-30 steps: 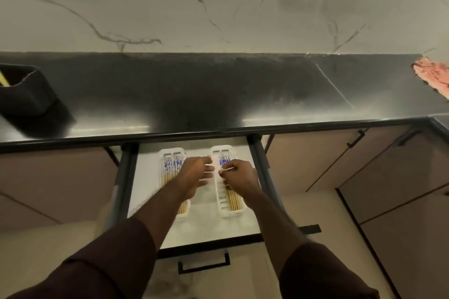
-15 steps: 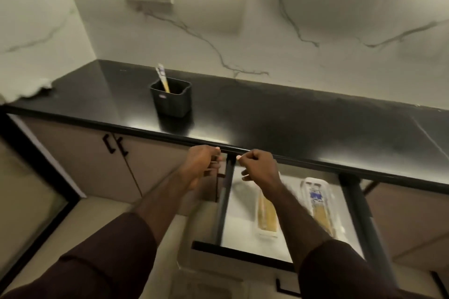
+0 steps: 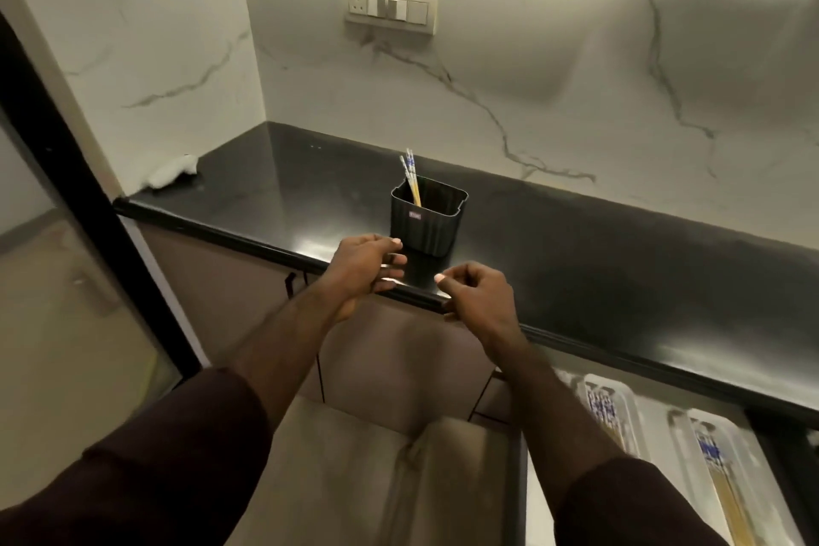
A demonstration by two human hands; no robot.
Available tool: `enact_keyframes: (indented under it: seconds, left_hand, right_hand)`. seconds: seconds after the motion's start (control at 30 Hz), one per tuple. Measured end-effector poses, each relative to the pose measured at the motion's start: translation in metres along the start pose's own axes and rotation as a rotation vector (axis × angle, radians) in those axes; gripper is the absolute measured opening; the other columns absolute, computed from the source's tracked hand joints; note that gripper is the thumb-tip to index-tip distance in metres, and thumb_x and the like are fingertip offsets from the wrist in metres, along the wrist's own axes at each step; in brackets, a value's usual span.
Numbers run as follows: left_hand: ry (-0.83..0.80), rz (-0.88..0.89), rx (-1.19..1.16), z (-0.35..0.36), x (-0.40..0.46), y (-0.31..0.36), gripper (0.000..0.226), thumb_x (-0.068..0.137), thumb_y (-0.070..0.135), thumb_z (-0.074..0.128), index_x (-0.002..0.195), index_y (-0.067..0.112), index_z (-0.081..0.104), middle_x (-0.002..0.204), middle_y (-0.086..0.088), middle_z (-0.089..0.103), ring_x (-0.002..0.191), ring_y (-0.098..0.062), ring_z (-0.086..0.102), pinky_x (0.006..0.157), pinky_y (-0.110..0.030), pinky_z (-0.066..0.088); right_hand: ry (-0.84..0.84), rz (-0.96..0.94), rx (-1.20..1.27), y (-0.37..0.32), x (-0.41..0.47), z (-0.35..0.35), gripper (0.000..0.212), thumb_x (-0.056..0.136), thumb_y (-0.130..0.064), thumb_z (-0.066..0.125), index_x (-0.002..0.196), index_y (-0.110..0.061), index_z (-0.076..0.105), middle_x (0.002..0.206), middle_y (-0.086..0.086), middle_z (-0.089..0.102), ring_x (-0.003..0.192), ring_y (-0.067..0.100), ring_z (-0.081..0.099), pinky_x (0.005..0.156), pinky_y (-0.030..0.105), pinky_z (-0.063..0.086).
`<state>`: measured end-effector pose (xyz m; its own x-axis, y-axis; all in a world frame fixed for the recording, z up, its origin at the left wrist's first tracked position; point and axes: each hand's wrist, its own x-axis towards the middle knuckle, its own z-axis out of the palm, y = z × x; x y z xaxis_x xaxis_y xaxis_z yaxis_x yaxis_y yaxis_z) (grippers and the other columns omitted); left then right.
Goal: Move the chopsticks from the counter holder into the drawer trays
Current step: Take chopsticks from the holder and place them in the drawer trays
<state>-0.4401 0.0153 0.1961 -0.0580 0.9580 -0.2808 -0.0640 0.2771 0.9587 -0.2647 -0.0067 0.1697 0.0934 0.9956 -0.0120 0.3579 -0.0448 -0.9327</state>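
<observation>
A black holder [image 3: 428, 219] stands on the black counter [image 3: 620, 262] near its front edge. A few chopsticks [image 3: 411, 176] with blue-patterned tops lean inside it. My left hand [image 3: 365, 268] and my right hand [image 3: 476, 295] hover just in front of the holder, over the counter edge, fingers loosely curled and holding nothing. At the lower right the open drawer shows two white trays, a left tray [image 3: 631, 408] and a right tray [image 3: 753, 497], with chopsticks lying in both.
A white cloth [image 3: 173, 171] lies at the counter's far left corner. A switch plate [image 3: 390, 7] sits on the marble wall above. Cabinet doors [image 3: 399, 364] run below the counter, and a dark door frame [image 3: 88, 191] stands at the left.
Both hands left the drawer trays and rose to the counter edge in front of the holder. My view swung left, so the drawer now sits at the lower right.
</observation>
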Motion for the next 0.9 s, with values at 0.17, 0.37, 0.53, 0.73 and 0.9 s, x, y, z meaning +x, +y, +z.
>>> enact_keyframes:
  seconds: [0.17, 0.37, 0.53, 0.73, 0.9]
  left_hand:
    - [0.018, 0.002, -0.003, 0.006, 0.032, 0.015, 0.019, 0.095, 0.019, 0.057, 0.105, 0.006, 0.066, 0.091, -0.010, 0.069, 0.082, -0.023, 0.066, 0.085, -0.041, 0.054]
    - [0.044, 0.045, -0.005, 0.013, 0.085, 0.037, 0.020, 0.095, 0.019, 0.057, 0.105, 0.005, 0.067, 0.089, -0.011, 0.070, 0.080, -0.023, 0.065, 0.084, -0.040, 0.054]
    - [0.009, 0.067, -0.020, 0.017, 0.144, 0.050, 0.016, 0.097, 0.014, 0.054, 0.101, 0.005, 0.068, 0.087, -0.011, 0.068, 0.076, -0.021, 0.062, 0.075, -0.035, 0.051]
    - [0.005, 0.072, -0.023, 0.011, 0.214, 0.061, 0.014, 0.096, 0.008, 0.054, 0.092, 0.009, 0.068, 0.087, -0.008, 0.070, 0.078, -0.017, 0.064, 0.071, -0.031, 0.052]
    - [-0.003, 0.092, 0.026, 0.004, 0.267, 0.071, 0.014, 0.094, 0.003, 0.056, 0.089, 0.013, 0.066, 0.088, -0.010, 0.071, 0.081, -0.019, 0.066, 0.080, -0.036, 0.056]
  right_hand:
    - [0.023, -0.050, -0.029, -0.014, 0.046, 0.005, 0.008, 0.088, -0.024, 0.072, 0.090, -0.016, 0.071, 0.084, 0.003, 0.071, 0.080, 0.020, 0.072, 0.063, 0.030, 0.061]
    - [0.102, -0.080, -0.069, -0.031, 0.105, 0.007, 0.004, 0.086, -0.024, 0.072, 0.086, -0.020, 0.070, 0.076, -0.003, 0.070, 0.074, 0.013, 0.068, 0.070, 0.031, 0.060]
    - [0.137, -0.105, -0.139, -0.043, 0.161, 0.025, 0.007, 0.088, -0.024, 0.071, 0.092, -0.019, 0.070, 0.076, -0.011, 0.066, 0.072, 0.003, 0.063, 0.067, 0.020, 0.051]
    - [0.150, -0.041, -0.297, -0.045, 0.229, 0.053, 0.017, 0.093, -0.018, 0.065, 0.109, -0.015, 0.069, 0.085, -0.009, 0.062, 0.069, 0.001, 0.058, 0.055, 0.011, 0.042]
    - [0.139, 0.129, -0.501, -0.040, 0.284, 0.081, 0.020, 0.088, -0.019, 0.065, 0.106, -0.012, 0.069, 0.104, 0.008, 0.071, 0.091, 0.022, 0.066, 0.075, 0.032, 0.056]
